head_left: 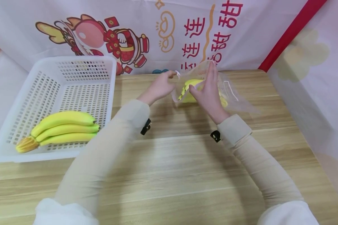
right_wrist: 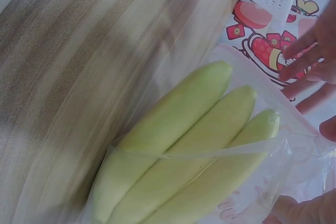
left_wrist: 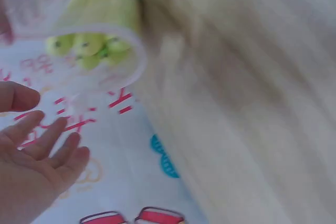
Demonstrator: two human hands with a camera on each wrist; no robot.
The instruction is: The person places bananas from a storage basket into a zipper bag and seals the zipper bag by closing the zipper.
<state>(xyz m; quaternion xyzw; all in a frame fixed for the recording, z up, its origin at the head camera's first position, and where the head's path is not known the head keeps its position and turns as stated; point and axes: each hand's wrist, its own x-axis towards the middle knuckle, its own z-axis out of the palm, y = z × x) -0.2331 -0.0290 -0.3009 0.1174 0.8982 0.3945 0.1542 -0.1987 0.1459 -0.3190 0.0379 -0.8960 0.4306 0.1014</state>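
Note:
A clear plastic bag (head_left: 233, 93) lies toward the back of the table with its mouth facing left. Inside is a bunch of yellow bananas (right_wrist: 181, 148), their tips toward the mouth. My right hand (head_left: 209, 89) holds the bag by its mouth, thumb low at the near rim and long fingers reaching up to the upper rim. Close to the left side of the mouth is my left hand (head_left: 160, 87). In the left wrist view, the fingers (left_wrist: 63, 150) are loosely spread with nothing between them, and a gap separates them from the rim.
A white perforated basket (head_left: 112, 84) stands on the left of the wooden table (head_left: 163, 175), with another bunch of bananas (head_left: 64, 129) in it. A printed cloth backdrop (head_left: 163, 9) hangs behind the table, and pale cloth (head_left: 307, 103) covers the right side.

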